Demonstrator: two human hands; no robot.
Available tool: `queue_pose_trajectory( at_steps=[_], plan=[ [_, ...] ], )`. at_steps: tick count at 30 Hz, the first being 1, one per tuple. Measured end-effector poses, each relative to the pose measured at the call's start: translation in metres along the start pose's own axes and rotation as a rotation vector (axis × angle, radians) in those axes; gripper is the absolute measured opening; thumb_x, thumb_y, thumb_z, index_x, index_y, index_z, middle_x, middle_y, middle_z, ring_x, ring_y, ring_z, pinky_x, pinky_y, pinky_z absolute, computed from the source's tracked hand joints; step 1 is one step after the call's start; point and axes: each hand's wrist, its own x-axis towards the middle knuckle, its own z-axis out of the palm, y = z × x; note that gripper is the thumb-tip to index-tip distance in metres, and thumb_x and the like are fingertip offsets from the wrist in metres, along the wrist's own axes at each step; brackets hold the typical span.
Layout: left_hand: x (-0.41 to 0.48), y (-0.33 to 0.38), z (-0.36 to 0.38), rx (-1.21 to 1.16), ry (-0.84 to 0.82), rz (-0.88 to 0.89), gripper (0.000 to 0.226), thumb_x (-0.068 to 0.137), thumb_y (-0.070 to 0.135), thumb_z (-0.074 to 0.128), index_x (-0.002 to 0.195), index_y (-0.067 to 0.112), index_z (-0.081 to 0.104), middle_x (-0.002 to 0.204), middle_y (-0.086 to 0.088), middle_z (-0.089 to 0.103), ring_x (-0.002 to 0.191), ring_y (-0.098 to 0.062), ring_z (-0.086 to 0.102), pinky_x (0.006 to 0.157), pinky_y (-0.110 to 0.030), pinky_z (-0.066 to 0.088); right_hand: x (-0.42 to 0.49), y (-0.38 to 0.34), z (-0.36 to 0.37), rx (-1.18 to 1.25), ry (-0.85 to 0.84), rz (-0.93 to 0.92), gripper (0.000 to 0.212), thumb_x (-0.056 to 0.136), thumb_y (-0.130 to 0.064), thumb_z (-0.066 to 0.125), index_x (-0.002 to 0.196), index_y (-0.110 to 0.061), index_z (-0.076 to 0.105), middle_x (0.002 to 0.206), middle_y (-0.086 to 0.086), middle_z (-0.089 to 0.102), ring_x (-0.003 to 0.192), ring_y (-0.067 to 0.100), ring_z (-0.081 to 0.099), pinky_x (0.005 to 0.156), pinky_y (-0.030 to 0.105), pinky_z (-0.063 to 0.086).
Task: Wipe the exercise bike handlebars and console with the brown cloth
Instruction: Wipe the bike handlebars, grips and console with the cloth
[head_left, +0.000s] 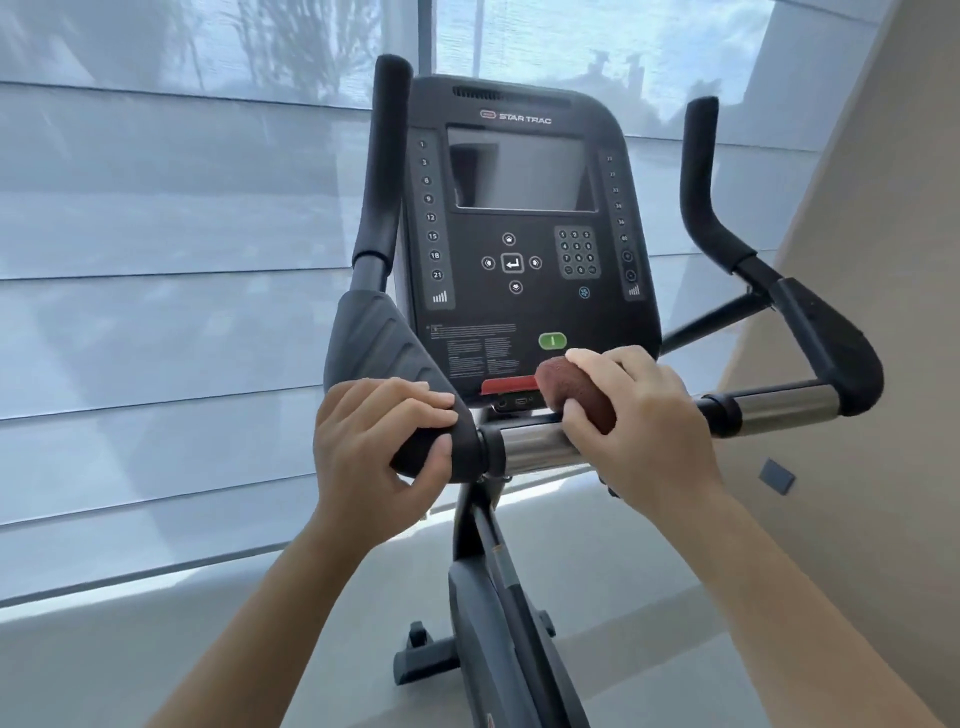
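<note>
Pale blinds (156, 208) fill the window behind the bike, with a beige wall (857, 260) to the right and a light floor below

Bunched into a wad, the cloth (569, 395) sits in the right hand (639, 421), pressed onto the chrome bar (535, 447) just under the console (519, 234). The fingers curl over the wad from above and the thumb tucks under it, a closed grip that probably keeps the fabric compact enough to wrap round the tube and rub along it

Just beside it, the left hand (374, 447) clenches the black left grip (441, 441), fingers over the top and thumb below. That hold looks meant to steady the handlebars against the rubbing, or simply to brace the person leaning in

Further out, the right grip (831, 358) and both upright horns (382, 156) stand untouched, and the console's screen and keys sit clear of the cloth. Judging by that, most of the wiping seems yet to be done
</note>
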Motion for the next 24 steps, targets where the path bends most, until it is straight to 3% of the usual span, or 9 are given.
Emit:
queue_pose_trajectory(
  at_steps=[5,9,13,16,20,24],
  plan=[
    [0.008,0.0,0.007,0.07,0.028,-0.023,0.016,0.073,0.016,0.056,0.066,0.008,0.068,0.08,0.003,0.071,0.079,-0.015,0.064,0.072,-0.032,0.042,-0.001,-0.028,0.009,0.116,0.021,-0.118,0.053,0.084,-0.039,0.048,0.134,-0.019,0.047,0.121,0.011,0.055,0.104,0.031,0.052,0.091,0.045,0.043],
    [0.005,0.008,0.016,0.087,0.029,-0.057,0.015,0.073,0.015,0.057,0.067,0.008,0.069,0.081,0.003,0.071,0.08,-0.018,0.065,0.074,-0.035,0.042,0.008,-0.017,0.006,0.068,0.021,-0.174,0.051,0.082,-0.044,0.045,0.128,-0.023,0.054,0.118,0.01,0.059,0.118,0.033,0.049,0.099,0.064,0.033],
    [0.005,0.017,0.013,0.087,0.023,-0.049,0.015,0.074,0.016,0.057,0.068,0.009,0.068,0.081,0.002,0.071,0.081,-0.018,0.065,0.075,-0.031,0.04,-0.006,-0.003,0.02,0.206,0.316,-0.127,0.043,0.081,-0.029,0.05,0.116,-0.007,0.062,0.118,0.014,0.062,0.113,0.036,0.054,0.094,0.056,0.044],
    [0.01,0.016,0.006,0.074,0.019,-0.032,0.014,0.073,0.015,0.057,0.067,0.009,0.068,0.08,0.003,0.071,0.079,-0.017,0.064,0.074,-0.03,0.04,-0.022,-0.034,0.046,0.264,0.569,-0.066,0.037,0.083,-0.022,0.053,0.112,-0.003,0.063,0.114,0.016,0.063,0.105,0.034,0.059,0.092,0.047,0.047],
    [0.004,0.011,0.001,0.061,-0.016,-0.024,0.013,0.074,0.016,0.058,0.069,0.01,0.069,0.081,0.003,0.071,0.081,-0.017,0.063,0.074,-0.029,0.039,-0.031,-0.06,0.074,0.297,0.722,-0.112,0.034,0.086,-0.026,0.051,0.114,-0.009,0.059,0.112,0.015,0.064,0.105,0.032,0.06,0.09,0.045,0.048],
    [0.001,0.004,-0.004,0.059,-0.041,-0.033,0.014,0.077,0.017,0.057,0.072,0.011,0.069,0.082,0.002,0.071,0.082,-0.019,0.064,0.075,-0.03,0.039,-0.031,-0.019,0.085,0.153,0.791,-0.227,0.034,0.086,-0.025,0.053,0.116,-0.009,0.054,0.115,0.016,0.06,0.104,0.033,0.059,0.089,0.049,0.048]
  ],
)
